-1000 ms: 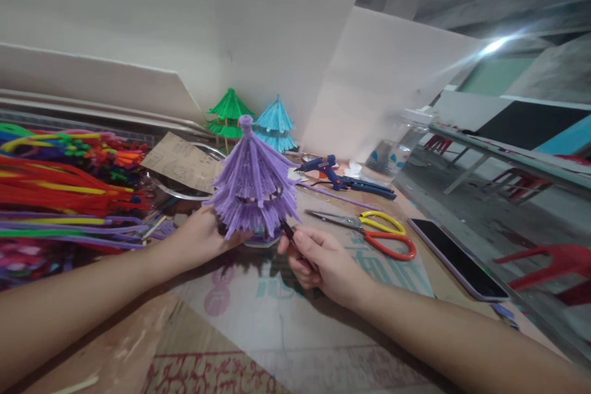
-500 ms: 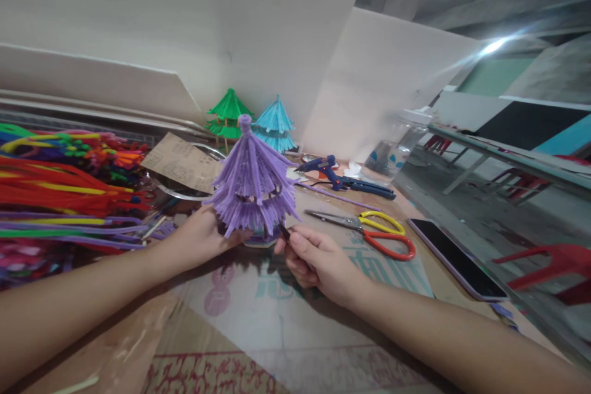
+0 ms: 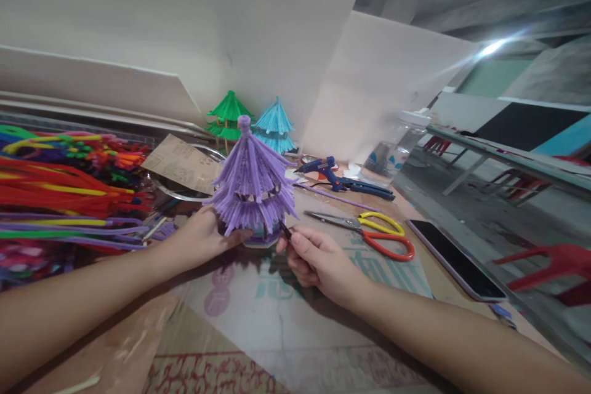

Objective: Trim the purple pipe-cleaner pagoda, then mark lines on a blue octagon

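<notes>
A purple two-tiered pagoda of pipe cleaners (image 3: pixel 253 186) stands on the cardboard-covered table. My left hand (image 3: pixel 203 235) grips its base from the left, thumb under the lower fringe. My right hand (image 3: pixel 314 258) is closed in a pinch on a thin dark tool (image 3: pixel 285 231), whose tip pokes in at the pagoda's lower right fringe.
Bundles of coloured pipe cleaners (image 3: pixel 55 191) lie at left. A green pagoda (image 3: pixel 228 112) and a blue pagoda (image 3: pixel 275 123) stand by the wall. A blue glue gun (image 3: pixel 325 169), yellow-and-orange scissors (image 3: pixel 373 231), a phone (image 3: pixel 455 261) and a plastic jar (image 3: pixel 397 144) lie to the right.
The right hand has pushed the dark tool slightly up and in toward the pagoda's lower fringe. The left hand stays on the base.
</notes>
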`<state>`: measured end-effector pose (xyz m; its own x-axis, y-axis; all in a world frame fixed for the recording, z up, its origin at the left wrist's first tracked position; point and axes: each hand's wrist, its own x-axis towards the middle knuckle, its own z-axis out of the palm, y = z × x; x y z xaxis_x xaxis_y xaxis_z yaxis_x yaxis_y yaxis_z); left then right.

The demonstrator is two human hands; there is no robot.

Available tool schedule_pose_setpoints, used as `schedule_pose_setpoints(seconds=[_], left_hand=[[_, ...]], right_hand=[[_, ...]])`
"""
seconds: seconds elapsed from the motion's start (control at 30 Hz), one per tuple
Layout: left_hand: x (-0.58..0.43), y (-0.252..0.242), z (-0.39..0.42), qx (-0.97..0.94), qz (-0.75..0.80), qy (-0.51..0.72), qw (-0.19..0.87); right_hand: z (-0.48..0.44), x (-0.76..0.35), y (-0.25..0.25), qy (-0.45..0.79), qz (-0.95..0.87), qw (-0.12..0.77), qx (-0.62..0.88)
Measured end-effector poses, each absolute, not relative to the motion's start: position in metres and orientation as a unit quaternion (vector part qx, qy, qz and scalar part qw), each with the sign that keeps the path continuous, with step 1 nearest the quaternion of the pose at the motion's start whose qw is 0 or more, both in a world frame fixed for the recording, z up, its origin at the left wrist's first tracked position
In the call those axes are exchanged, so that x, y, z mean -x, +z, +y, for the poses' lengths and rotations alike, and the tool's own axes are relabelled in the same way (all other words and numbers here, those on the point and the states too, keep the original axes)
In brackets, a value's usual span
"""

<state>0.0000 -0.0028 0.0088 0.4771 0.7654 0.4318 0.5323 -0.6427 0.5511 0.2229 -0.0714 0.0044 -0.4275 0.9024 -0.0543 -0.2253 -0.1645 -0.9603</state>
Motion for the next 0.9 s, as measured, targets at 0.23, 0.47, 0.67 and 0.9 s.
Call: schedule_pose_setpoints(seconds=[0.23, 0.47, 0.67, 0.9], left_hand=[[-0.0014, 0.0099, -0.0032, -0.839, 0.39, 0.334, 0.18], [-0.0005, 0.0104, -0.0032, -0.842, 0.387, 0.33, 0.18], [-0.0011, 0.01, -0.0027, -0.843, 0.38, 0.336, 0.179], [0.0004, 0.0085, -0.0023, -0.842, 0.383, 0.335, 0.178]], right_hand=[[-0.0716, -0.2207, 0.0039, 0.653, -0.504, 0.438, 0.358], [-0.0734, -0.2209, 0.007, 0.651, -0.507, 0.434, 0.361], [-0.0735, -0.2206, 0.0062, 0.65, -0.513, 0.427, 0.363], [-0.0734, -0.2203, 0.0058, 0.64, -0.516, 0.431, 0.372]])
